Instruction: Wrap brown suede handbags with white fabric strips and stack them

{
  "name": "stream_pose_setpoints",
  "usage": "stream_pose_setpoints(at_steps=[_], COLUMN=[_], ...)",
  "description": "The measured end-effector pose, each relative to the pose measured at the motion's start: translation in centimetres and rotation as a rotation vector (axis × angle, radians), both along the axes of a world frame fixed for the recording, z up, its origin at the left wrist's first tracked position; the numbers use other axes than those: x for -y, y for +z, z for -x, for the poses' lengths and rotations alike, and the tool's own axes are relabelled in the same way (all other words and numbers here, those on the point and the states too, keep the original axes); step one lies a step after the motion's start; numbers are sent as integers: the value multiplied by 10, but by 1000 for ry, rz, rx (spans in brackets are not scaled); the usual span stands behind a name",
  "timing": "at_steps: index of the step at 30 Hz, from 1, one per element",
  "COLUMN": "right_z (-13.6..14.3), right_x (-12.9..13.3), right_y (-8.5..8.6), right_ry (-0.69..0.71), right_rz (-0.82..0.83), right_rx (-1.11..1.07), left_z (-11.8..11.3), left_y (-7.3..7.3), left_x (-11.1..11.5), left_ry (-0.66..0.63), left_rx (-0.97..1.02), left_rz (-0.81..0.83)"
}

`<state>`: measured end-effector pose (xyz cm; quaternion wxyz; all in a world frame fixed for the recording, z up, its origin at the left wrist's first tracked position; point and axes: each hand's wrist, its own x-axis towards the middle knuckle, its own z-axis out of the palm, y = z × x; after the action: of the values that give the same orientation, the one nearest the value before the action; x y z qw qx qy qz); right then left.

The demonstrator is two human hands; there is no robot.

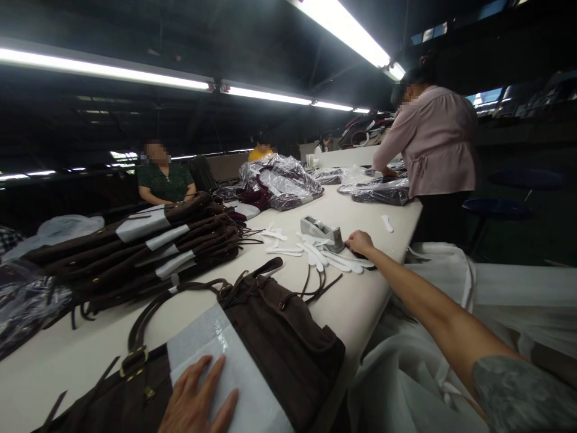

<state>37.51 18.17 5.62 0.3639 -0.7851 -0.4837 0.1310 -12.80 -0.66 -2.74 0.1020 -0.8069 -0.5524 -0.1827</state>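
My left hand (196,397) lies with fingers spread on a pale paper sheet (229,367), which is laid across a dark brown bag (279,325) at the front of the table. A shiny strip of tape shows on the sheet just beyond my fingers. My right hand (359,242) reaches out to the right end of a grey tape dispenser (322,232), its fingers pressed together; what they hold, if anything, is too small to make out. White toothed strips (315,255) lie scattered around the dispenser.
Stacked brown bags (135,246) with paper wraps stand at left. Plastic-wrapped bags (283,180) lie farther back on the white table (279,225). A person in pink (439,141) works at the right edge; another in green (164,180) is across. White material (406,373) hangs at lower right.
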Motion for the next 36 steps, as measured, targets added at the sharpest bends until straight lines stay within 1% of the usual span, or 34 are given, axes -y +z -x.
stream_pose_setpoints(at_steps=[2, 3, 5, 6, 7, 9, 11, 13, 14, 16, 18, 20, 23, 27, 30, 36], right_z=[7, 13, 36, 52, 72, 120, 173, 228, 253, 299, 335, 361, 383, 392, 392, 391], right_x=[6, 10, 19, 25, 32, 52, 79, 109, 122, 139, 145, 143, 135, 127, 123, 119], right_y=[1, 5, 15, 21, 27, 39, 47, 49, 48, 42, 32, 20, 4, -11, -17, -21], right_ry=[-45, -40, 30, 106, 209, 444, 651, 765, 794, 794, 749, 699, 637, 562, 536, 533], right_rz=[-32, -53, -100, -137, -173, -202, -125, 24, 93, 202, 265, 290, 291, 304, 330, 350], right_rx=[19, 23, 5, -59, -169, -471, -726, -802, -817, -866, -924, -958, -964, -962, -952, -898], left_z=[-7, -11, -20, -24, -27, -29, -26, -21, -19, -15, -13, -12, -11, -7, -5, -3], left_y=[5, 10, 20, 26, 32, 41, 45, 45, 44, 43, 42, 41, 41, 40, 40, 41], left_x=[6, 10, 20, 24, 27, 30, 30, 29, 29, 30, 31, 32, 31, 28, 28, 27], left_ry=[28, 44, 59, 56, 50, 32, 5, -24, -37, -59, -74, -79, -89, -119, -147, -168], left_rx=[40, 64, 113, 137, 163, 209, 248, 275, 284, 297, 314, 332, 353, 385, 401, 418], left_rz=[1, 8, 39, 61, 84, 141, 194, 237, 255, 278, 280, 270, 263, 256, 255, 264])
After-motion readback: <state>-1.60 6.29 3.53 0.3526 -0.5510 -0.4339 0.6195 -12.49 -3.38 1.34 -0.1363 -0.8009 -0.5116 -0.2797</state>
